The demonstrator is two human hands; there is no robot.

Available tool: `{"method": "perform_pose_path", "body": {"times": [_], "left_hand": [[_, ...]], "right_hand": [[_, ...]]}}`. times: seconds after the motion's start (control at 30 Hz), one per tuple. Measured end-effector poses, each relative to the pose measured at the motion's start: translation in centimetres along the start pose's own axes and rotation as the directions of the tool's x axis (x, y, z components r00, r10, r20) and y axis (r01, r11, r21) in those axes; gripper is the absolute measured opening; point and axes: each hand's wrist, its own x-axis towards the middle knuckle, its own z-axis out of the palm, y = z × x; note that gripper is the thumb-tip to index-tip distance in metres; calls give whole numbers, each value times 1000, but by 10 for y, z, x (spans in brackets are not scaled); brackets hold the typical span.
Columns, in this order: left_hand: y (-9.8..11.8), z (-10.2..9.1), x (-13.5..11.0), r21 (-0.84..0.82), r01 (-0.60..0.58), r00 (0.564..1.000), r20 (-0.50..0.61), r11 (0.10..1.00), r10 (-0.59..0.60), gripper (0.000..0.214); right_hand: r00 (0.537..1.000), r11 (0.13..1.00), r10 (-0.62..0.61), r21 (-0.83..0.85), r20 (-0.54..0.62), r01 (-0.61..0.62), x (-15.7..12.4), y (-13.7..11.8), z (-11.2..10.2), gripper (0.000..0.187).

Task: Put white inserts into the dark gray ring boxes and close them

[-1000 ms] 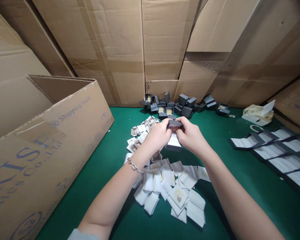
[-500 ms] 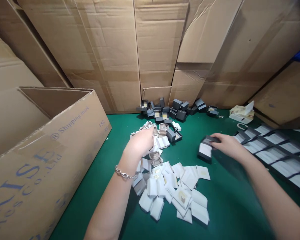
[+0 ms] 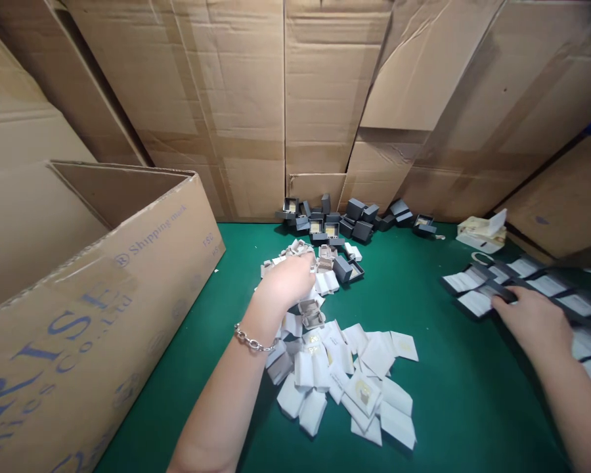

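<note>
My left hand [image 3: 289,281], with a chain bracelet at the wrist, rests with curled fingers on a heap of small white pouches and inserts [image 3: 347,371] on the green table; what its fingers hold is hidden. My right hand [image 3: 529,318] lies on a small dark box [image 3: 482,299] set at the near end of a row of dark boxes with white faces [image 3: 551,292] at the right. Its fingers lie over the box's edge. A single dark box [image 3: 345,268] stands open just beyond my left hand.
A large open cardboard carton [image 3: 93,289] printed "Shipping mark" fills the left. Flattened cardboard sheets [image 3: 315,98] wall the back. A pile of small dark boxes [image 3: 347,220] sits against them. A stack of pale papers [image 3: 482,233] lies at the back right.
My hands parted from a dark box held at the centre. The right hand carried it right and set it at the end of the row; the left dropped onto the white heap.
</note>
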Motion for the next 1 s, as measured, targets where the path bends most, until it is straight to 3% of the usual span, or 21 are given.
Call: {"method": "perform_pose_path", "body": {"times": [0.13, 0.27, 0.37, 0.43, 0.5, 0.6, 0.67, 0.73, 0.83, 1.0], "left_hand": [[0, 2, 1, 35, 18, 1000, 23, 999, -19, 55], [-2, 7, 7, 82, 4, 1000, 20, 997, -6, 51], [0, 12, 11, 92, -5, 1000, 28, 996, 3, 43], [2, 16, 13, 94, -15, 999, 37, 995, 11, 41], [5, 20, 15, 83, -24, 999, 49, 996, 20, 42], [5, 25, 17, 71, -29, 999, 44, 997, 26, 42], [3, 27, 18, 71, -28, 999, 23, 997, 27, 42], [1, 27, 20, 70, -23, 1000, 15, 997, 22, 42], [1, 26, 21, 71, -8, 1000, 26, 997, 7, 43], [3, 22, 24, 86, 30, 998, 54, 996, -35, 49]], "right_hand": [[1000, 999, 18, -41, 5, -18, -3, -12, -6, 52], [986, 969, 168, -182, 2, -165, -11, -46, -30, 62], [993, 970, -114, -212, 27, 117, -22, -94, -51, 63], [949, 944, -290, -125, 123, 305, -33, -134, -60, 60], [883, 930, -361, 43, 300, 366, -45, -174, -61, 55], [770, 885, -465, 219, 436, 410, -61, -222, -51, 49], [769, 871, -491, 206, 411, 446, -70, -242, -40, 49], [790, 858, -512, 157, 337, 489, -75, -252, -29, 50], [772, 825, -564, 150, 294, 545, -79, -257, -19, 39], [798, 844, -536, 160, 275, 512, -79, -253, -23, 30]]}}
